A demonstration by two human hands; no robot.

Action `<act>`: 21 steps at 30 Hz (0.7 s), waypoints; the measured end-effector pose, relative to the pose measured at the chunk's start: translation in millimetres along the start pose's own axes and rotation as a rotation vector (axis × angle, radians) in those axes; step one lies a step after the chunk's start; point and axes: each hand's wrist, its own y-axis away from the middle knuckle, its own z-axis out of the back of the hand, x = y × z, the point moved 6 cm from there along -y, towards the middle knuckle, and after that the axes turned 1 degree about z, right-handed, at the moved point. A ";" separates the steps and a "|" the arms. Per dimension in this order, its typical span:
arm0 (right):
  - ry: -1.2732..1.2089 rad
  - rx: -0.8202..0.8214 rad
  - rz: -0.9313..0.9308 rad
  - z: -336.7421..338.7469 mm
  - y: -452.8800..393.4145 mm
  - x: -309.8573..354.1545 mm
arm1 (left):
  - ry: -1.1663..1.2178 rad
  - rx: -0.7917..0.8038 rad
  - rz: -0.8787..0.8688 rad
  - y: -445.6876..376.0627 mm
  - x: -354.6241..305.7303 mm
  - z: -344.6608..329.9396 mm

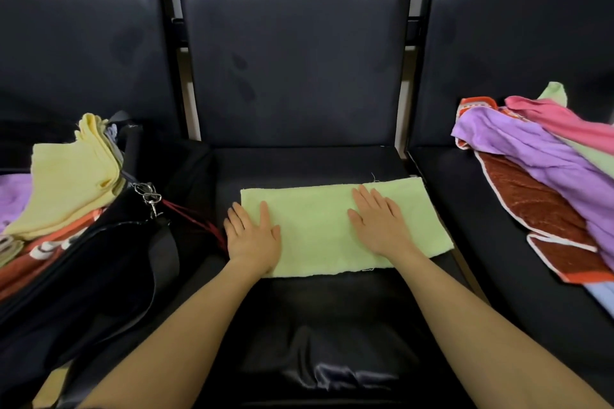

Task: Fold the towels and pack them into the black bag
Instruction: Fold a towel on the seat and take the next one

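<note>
Under both my hands the green towel [325, 226] lies flat on the middle seat [332, 163]; left hand [254, 237] and right hand [380, 221] press it, each grip spread apart. Beyond my left grip sits the black bag [99, 262]; beyond my right, a towel heap [545, 183].

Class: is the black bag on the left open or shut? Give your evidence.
Open. The black bag gapes at its top, and folded towels, a yellow towel uppermost, show inside its mouth.
</note>
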 end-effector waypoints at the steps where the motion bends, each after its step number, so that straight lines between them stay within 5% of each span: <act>1: 0.002 0.012 -0.007 -1.7 6.2 0.6 | -0.008 0.016 -0.001 7.8 -0.5 -2.1; 11: 0.123 0.048 -0.001 -7.3 41.0 5.1 | -0.073 -0.137 0.061 44.7 10.0 15.3; 21: 0.194 0.144 0.025 -14.7 49.4 18.0 | -0.051 -0.225 -0.081 50.4 -3.3 56.2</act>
